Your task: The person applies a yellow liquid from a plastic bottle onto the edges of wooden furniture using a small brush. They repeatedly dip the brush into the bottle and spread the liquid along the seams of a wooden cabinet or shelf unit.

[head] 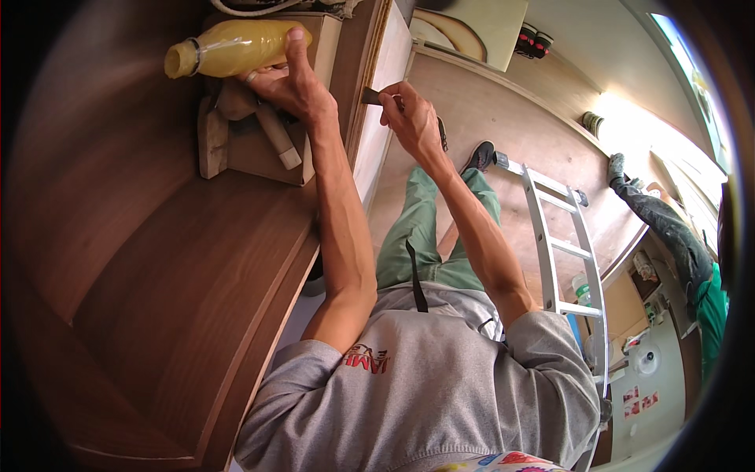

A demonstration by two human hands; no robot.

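Note:
My left hand point(295, 79) grips a clear plastic bottle point(245, 47) with yellowish content, lying on its side with its cut or open neck to the left. In my right hand point(410, 118) is a small flat dark tool point(371, 96), perhaps a brush or scraper; the fingers hide most of it. Its end touches or nearly touches the front edge point(361, 112) of a brown wood-grain cabinet. Under the bottle, inside the cabinet, are a cardboard box point(259, 150) and a wooden-handled tool point(276, 135), partly covered by my left hand.
An aluminium ladder point(548, 236) stands to my right. Beyond it is another person's leg point(666, 227) in stained dark trousers. A brown cabinet shelf point(194, 259) fills the left side. My shoes point(481, 154) are on or above a plywood surface point(501, 112). Black-and-red items point(534, 42) lie far ahead.

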